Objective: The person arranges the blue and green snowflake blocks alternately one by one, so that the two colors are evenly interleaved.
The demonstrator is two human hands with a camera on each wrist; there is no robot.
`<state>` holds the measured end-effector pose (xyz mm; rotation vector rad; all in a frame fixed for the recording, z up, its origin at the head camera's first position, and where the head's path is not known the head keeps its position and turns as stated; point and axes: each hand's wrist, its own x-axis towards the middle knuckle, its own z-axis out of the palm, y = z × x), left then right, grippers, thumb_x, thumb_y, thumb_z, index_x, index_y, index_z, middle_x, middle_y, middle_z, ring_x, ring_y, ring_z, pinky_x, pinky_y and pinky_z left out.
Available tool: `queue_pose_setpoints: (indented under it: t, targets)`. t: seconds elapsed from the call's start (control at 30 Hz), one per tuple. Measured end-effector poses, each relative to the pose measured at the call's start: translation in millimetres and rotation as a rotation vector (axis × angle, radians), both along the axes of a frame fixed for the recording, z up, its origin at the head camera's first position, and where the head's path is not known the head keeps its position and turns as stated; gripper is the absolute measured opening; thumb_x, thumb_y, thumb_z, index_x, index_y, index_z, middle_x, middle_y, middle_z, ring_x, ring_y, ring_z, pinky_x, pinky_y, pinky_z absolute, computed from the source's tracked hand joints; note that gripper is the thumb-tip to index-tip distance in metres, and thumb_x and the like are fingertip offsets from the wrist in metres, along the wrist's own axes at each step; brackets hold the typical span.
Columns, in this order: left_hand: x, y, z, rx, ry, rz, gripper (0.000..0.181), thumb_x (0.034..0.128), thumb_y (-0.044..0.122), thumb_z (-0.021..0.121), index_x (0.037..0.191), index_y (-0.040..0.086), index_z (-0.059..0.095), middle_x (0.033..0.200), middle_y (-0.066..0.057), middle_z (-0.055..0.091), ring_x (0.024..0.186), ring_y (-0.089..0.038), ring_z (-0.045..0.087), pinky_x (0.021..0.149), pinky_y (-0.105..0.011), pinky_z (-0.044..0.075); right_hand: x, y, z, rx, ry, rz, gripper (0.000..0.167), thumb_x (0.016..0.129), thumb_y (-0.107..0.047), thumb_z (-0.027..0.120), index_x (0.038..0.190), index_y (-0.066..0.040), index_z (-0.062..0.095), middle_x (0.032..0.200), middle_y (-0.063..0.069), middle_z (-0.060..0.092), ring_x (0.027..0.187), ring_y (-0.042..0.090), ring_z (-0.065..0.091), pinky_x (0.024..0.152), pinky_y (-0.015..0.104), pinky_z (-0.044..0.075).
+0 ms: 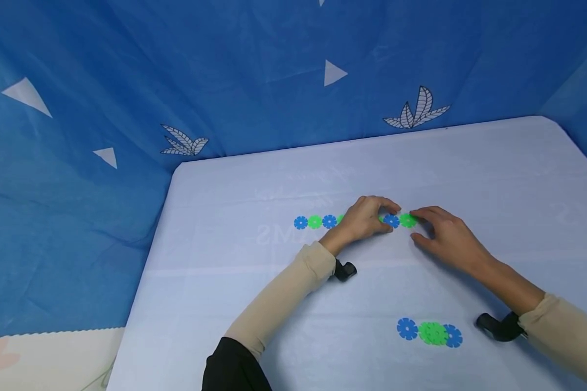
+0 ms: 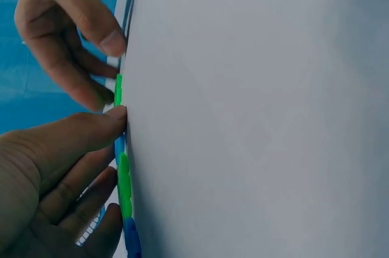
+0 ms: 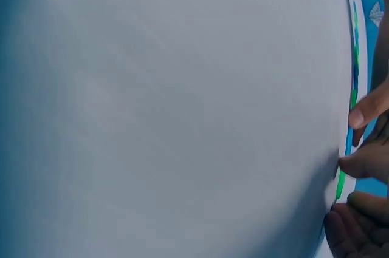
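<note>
A row of alternating blue and green notched discs lies on the table in the head view, with a blue disc (image 1: pixel 300 222) at its left end. My left hand (image 1: pixel 364 220) covers the row's middle, its thumb and index finger pinching a blue disc (image 1: pixel 391 221) by the edges. At the right end is a green disc (image 1: pixel 408 220), which also shows edge-on in the left wrist view (image 2: pixel 118 90). My right hand (image 1: pixel 447 236) is beside it; the index fingertip meets its edge while the thumb stands apart. Some discs are hidden under the left hand.
Nearer the front of the white table (image 1: pixel 215 320) lies a small group: a blue disc (image 1: pixel 407 329), overlapping green discs (image 1: pixel 431 333) and another blue disc (image 1: pixel 454 336). A blue patterned cloth (image 1: pixel 269 81) hangs behind. Dark wrist devices (image 1: pixel 499 327) are strapped at both sleeves.
</note>
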<state>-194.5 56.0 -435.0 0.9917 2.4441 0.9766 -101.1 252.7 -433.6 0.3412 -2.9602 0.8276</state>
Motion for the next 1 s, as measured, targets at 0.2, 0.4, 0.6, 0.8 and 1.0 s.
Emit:
queue_pose_setpoints:
  t: [0.2,0.4,0.6,0.8,1.0]
  targets:
    - [0.7,0.4,-1.5,0.008,-0.005,0.001,0.044,0.08,0.013,0.083,0.122,0.013,0.07,0.12,0.004,0.068,0.118,-0.005,0.055,0.099,-0.017,0.038,31.0,4,-3.8,-0.015,0.016,-0.017,0.049,0.081,-0.011,0.078,0.124,0.003,0.062,0.119,0.021,0.06,0.084,0.025,0.059,0.069,0.045,0.052]
    - [0.3,0.6,0.5,0.013,-0.005,0.006,0.044,0.0798,0.013,0.083,0.122,0.012,0.07,0.118,0.003,0.069,0.115,-0.006,0.056,0.097,-0.018,0.04,61.8,7,-2.8,-0.007,0.022,0.003,0.05,0.079,-0.013,0.08,0.125,-0.004,0.063,0.121,0.013,0.06,0.092,0.024,0.062,0.074,0.044,0.054]
    - [0.6,0.5,1.3,-0.004,-0.004,0.013,0.045,0.0796,0.015,0.083,0.122,0.015,0.07,0.119,0.005,0.069,0.116,-0.006,0.055,0.095,-0.021,0.042,87.0,4,-3.1,-0.018,0.056,0.036,0.049,0.079,-0.014,0.081,0.125,-0.009,0.064,0.121,0.005,0.061,0.102,0.023,0.06,0.088,0.007,0.039]
    - [1.1,0.7,2.2,-0.015,-0.009,0.009,0.047,0.0789,0.02,0.084,0.123,0.016,0.07,0.12,0.006,0.068,0.118,-0.006,0.054,0.095,-0.023,0.043,109.7,-4,-5.1,-0.001,0.086,0.084,0.051,0.079,-0.017,0.082,0.127,-0.012,0.064,0.123,0.003,0.06,0.113,0.026,0.055,0.098,-0.002,0.012]
    - [0.5,3.2,2.1,-0.022,0.017,0.003,0.048,0.079,0.023,0.084,0.124,0.017,0.069,0.123,0.007,0.067,0.12,-0.005,0.053,0.096,-0.02,0.041,127.0,-15,-5.4,0.018,0.11,0.118,0.055,0.076,-0.023,0.085,0.127,-0.017,0.065,0.123,-0.005,0.06,0.11,0.016,0.055,0.098,-0.001,0.016]
